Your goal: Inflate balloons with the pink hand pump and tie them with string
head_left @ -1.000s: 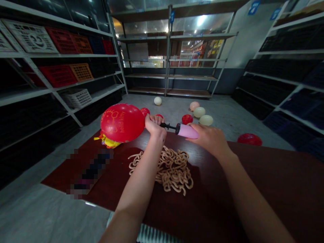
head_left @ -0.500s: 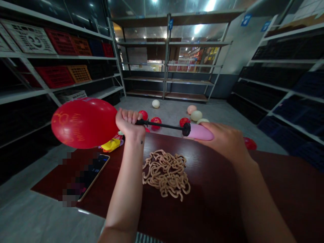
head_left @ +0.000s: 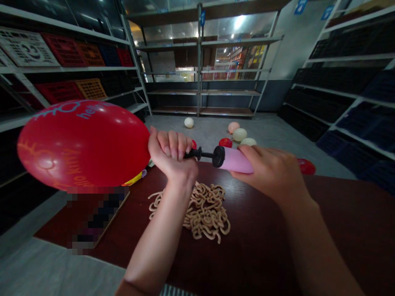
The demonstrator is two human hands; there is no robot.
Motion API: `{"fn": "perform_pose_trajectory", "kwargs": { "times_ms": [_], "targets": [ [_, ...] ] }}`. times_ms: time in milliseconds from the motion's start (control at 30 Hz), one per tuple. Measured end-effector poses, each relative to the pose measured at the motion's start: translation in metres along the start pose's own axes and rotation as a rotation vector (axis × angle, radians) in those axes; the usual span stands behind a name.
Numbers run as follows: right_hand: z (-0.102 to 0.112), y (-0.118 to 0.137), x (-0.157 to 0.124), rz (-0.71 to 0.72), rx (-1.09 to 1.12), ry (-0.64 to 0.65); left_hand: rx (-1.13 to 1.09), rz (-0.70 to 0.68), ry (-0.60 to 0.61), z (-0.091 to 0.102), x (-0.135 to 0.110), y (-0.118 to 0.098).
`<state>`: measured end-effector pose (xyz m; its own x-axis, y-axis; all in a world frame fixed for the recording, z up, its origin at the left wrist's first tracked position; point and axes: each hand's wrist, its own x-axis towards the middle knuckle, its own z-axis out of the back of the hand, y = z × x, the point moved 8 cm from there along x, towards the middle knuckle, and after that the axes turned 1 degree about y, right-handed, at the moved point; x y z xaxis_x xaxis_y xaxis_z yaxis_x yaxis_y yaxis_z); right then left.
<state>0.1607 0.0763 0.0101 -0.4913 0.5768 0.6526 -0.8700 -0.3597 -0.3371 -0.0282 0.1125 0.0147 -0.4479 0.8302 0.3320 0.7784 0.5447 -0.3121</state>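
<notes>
A big red printed balloon sticks out to the left of my left hand, which is clenched around the balloon's neck and the black tip of a hand pump. My right hand grips the pink pump barrel; only a short piece of the black rod shows between my hands. Both hands hover above a dark red table. Directly below them lies a heap of limp beige balloons.
A phone, partly blurred out, lies on the table's left part, with a yellow packet behind the balloon. Several inflated balloons, red and pale, lie on the grey floor. Metal shelving with crates lines both sides.
The red balloon has grown much larger. The pump rod was drawn out half a second ago and is now pushed in, my right hand closer to my left.
</notes>
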Motion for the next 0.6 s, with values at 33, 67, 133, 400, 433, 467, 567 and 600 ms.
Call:
{"fn": "perform_pose_trajectory", "kwargs": {
  "times_ms": [33, 67, 133, 400, 433, 467, 567, 600],
  "targets": [
    [0.001, 0.003, 0.001, 0.0, 0.006, -0.004, -0.003, 0.018, -0.004, -0.002, -0.005, 0.007],
    [0.002, 0.006, 0.001, 0.0, 0.011, -0.005, -0.002, 0.035, -0.011, -0.003, -0.009, 0.013],
    [0.0, 0.01, 0.002, -0.002, 0.011, 0.003, 0.009, 0.068, -0.033, -0.002, -0.014, 0.023],
    [-0.037, 0.011, 0.002, -0.052, 0.009, 0.077, -0.023, 0.145, -0.189, 0.042, 0.009, 0.054],
    [-0.042, 0.012, 0.002, -0.062, 0.022, 0.1, -0.025, 0.163, -0.217, 0.05, 0.013, 0.059],
    [-0.048, 0.013, 0.002, -0.068, 0.036, 0.131, -0.024, 0.184, -0.251, 0.059, 0.017, 0.064],
    [-0.063, 0.017, 0.001, -0.075, 0.082, 0.237, -0.023, 0.236, -0.336, 0.082, 0.027, 0.076],
    [-0.067, 0.017, 0.0, -0.08, 0.091, 0.265, -0.025, 0.247, -0.353, 0.088, 0.029, 0.078]
  ]
}}
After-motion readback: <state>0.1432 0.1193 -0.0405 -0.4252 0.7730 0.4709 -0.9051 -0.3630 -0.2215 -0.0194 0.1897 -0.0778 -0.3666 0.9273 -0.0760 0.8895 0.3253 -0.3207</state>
